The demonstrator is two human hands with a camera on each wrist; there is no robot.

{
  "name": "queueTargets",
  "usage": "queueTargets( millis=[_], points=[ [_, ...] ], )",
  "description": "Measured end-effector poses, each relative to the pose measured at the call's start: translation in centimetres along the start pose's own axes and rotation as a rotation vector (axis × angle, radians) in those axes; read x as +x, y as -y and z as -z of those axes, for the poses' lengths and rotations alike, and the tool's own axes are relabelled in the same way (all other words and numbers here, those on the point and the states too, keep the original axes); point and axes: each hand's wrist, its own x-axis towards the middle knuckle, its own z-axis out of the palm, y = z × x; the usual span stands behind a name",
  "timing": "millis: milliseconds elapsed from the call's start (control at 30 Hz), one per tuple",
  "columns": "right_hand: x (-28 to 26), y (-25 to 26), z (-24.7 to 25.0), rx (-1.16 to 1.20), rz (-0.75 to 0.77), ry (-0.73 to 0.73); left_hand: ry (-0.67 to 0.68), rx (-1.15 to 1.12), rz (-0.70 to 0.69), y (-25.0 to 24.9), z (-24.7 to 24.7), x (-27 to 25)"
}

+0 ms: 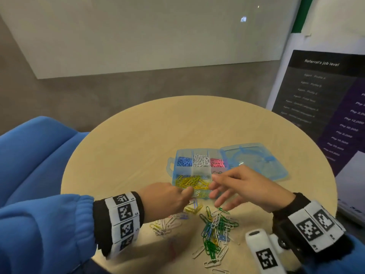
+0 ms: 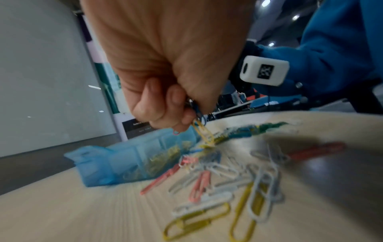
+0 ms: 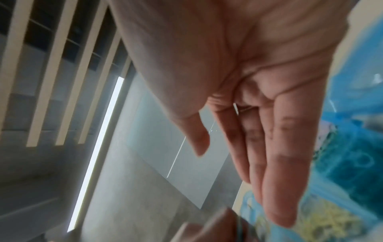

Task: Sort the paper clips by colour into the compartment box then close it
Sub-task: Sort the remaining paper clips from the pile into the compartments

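A clear blue compartment box point(image 1: 174, 171) lies open on the round table, its lid point(image 1: 254, 161) folded flat to the right. It holds blue point(image 1: 184, 161), white point(image 1: 201, 160), pink point(image 1: 216, 162) and yellow clips point(image 1: 191, 182) in separate compartments. My left hand point(image 1: 169, 200) point(image 2: 176, 104) is curled just in front of the box and grips a small bunch of clips point(image 2: 202, 129), yellow, blue and red among them. My right hand point(image 1: 237, 188) point(image 3: 259, 139) hovers over the box's near right corner with fingers straight and spread, holding nothing. Loose mixed clips point(image 1: 216, 228) point(image 2: 217, 180) lie near me.
The table point(image 1: 128, 145) is round and pale wood. A blue sofa point(image 1: 35, 155) stands at the left and a dark printed banner point(image 1: 325, 107) at the right. A white marked wrist camera block point(image 1: 262, 252) sits under my right wrist.
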Motion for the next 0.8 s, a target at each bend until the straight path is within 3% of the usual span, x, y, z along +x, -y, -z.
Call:
queueTargets(
  millis=[200,400,600,800],
  points=[
    [1.0,-1.0,-3.5,0.596,-0.247,0.049,-0.248,0.093,-0.016,0.9,2.1,-0.7],
    [1.1,-1.1,-6.2,1.2,-0.271,0.213,-0.303,0.023,-0.08,-1.1,3.5,0.2],
    [1.7,-1.6,-6.2,1.363,-0.195,0.098,-0.26,-0.467,0.036,-1.3,4.1,0.6],
    [2.1,-2.4,-5.9,1.422,-0.178,0.081,-0.393,-0.634,0.099,-0.6,3.6,0.1]
  ],
)
